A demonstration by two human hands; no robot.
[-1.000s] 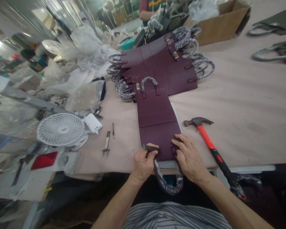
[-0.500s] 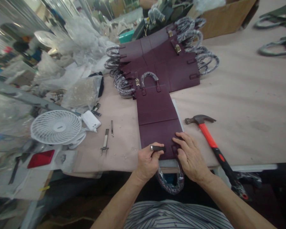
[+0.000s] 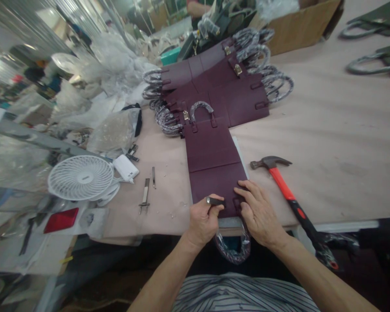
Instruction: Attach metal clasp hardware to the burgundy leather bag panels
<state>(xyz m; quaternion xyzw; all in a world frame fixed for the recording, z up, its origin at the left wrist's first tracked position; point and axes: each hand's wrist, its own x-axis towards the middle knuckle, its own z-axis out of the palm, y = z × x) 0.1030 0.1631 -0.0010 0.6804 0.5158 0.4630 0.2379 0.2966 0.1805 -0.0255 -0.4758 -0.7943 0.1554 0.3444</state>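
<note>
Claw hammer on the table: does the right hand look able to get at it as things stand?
Probably yes. The right hand rests spread on the maroon panel and appears to grip no tool; the claw hammer lies just to its right, with nothing seen between them.

The panel [image 3: 214,149] is lying on the table [image 3: 328,151], its far end meeting the stack [image 3: 211,86] and its near handle [image 3: 233,256] hanging past the table's front. The left hand [image 3: 203,222] is sitting at the panel's near end with the tool [image 3: 216,201] in it; the right hand [image 3: 260,212] is resting on the same end, to the right. The hammer [image 3: 282,184] is lying right of the panel. Left of it, the punch [image 3: 154,177] is lying beside the fork [image 3: 145,195], and the fan [image 3: 81,177] is sitting farther left. Behind, rightward, the carton [image 3: 302,29] is standing.
</note>
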